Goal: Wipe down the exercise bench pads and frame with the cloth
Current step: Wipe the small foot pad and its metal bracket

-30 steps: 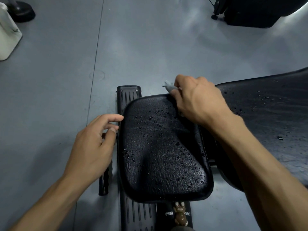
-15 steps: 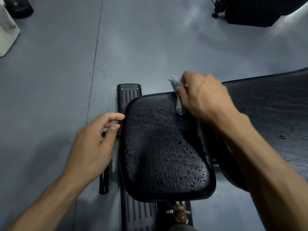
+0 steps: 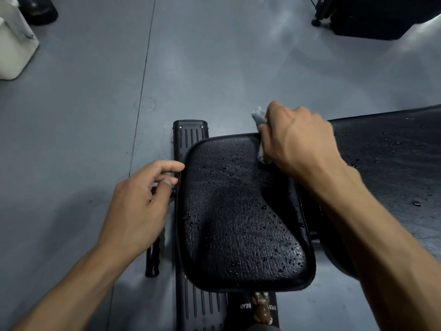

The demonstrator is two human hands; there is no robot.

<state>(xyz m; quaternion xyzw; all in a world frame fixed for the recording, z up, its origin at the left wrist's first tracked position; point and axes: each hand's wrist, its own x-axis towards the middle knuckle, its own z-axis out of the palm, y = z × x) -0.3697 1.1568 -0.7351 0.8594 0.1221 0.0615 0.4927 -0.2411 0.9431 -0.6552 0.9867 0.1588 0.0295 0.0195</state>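
A small grey cloth (image 3: 260,132) is bunched inside the curled fingers of the right hand (image 3: 296,139), pressed at the far corner of the seat pad (image 3: 243,211). Being soft and limp, it is best kept wadded. Droplets make the textured pad slippery. The left hand (image 3: 140,204), fingers loosely curled, touches the pad's edge.

Your seat pad (image 3: 241,211): black textured vinyl, beaded with water droplets, lying flat over the ribbed black frame (image 3: 191,134). Back pad (image 3: 386,163) just right, also wet. Grey cloth (image 3: 260,120) bunched at seat pad's far right corner.
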